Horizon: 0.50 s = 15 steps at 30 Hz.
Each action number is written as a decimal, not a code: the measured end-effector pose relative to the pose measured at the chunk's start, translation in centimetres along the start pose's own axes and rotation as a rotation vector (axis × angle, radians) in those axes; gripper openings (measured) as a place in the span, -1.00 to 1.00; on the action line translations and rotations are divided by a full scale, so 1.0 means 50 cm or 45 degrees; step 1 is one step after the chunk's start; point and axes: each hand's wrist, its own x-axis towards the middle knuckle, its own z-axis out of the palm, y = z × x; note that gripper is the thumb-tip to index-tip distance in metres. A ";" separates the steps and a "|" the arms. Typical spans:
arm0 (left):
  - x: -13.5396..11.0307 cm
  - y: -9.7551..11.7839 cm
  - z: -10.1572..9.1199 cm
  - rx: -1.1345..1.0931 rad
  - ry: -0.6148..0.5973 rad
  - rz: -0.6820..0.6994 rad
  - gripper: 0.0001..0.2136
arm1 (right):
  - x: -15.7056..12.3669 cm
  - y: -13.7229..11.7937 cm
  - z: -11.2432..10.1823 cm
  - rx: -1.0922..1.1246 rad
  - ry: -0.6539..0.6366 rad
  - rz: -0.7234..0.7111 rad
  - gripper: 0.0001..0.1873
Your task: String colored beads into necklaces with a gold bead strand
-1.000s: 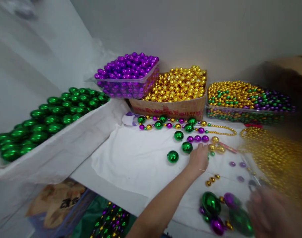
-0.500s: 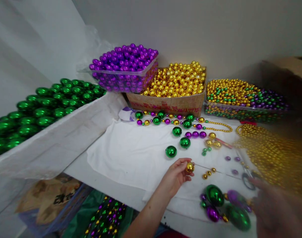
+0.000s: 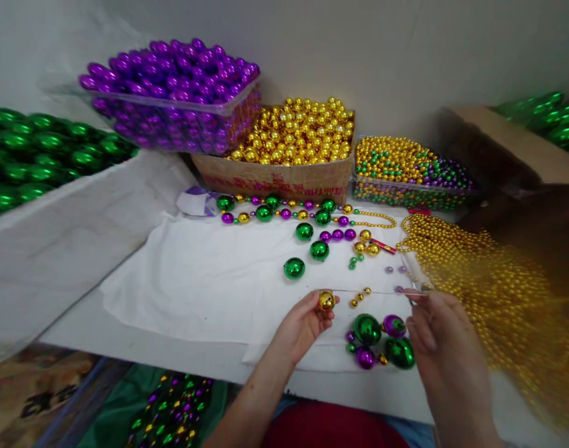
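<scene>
My left hand (image 3: 303,323) pinches a gold bead (image 3: 326,300) between thumb and fingertips above the white cloth (image 3: 195,280). My right hand (image 3: 440,339) is closed on the end of a thin needle or wire (image 3: 372,292) that runs level to the gold bead. Between my hands lies a strung cluster of big green and purple beads (image 3: 380,339). Three loose green beads (image 3: 305,252) sit further back on the cloth, with purple beads (image 3: 337,235) and gold beads (image 3: 365,244) beside them.
A finished bead string (image 3: 284,211) lies along the back. Behind it stand a tub of purple balls (image 3: 172,93), a cardboard box of gold balls (image 3: 288,134) and a tray of mixed small beads (image 3: 405,171). Green balls (image 3: 41,155) fill a box at left; gold bead strands (image 3: 489,292) pile at right.
My left hand reached to the gold beads, picked one up and drew it back toward me. My right hand came in from the lower right and now holds the wire at the bead.
</scene>
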 end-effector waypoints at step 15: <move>-0.008 -0.004 -0.002 -0.031 -0.049 0.010 -0.80 | 0.034 -0.013 -0.003 0.220 -0.092 0.276 -0.91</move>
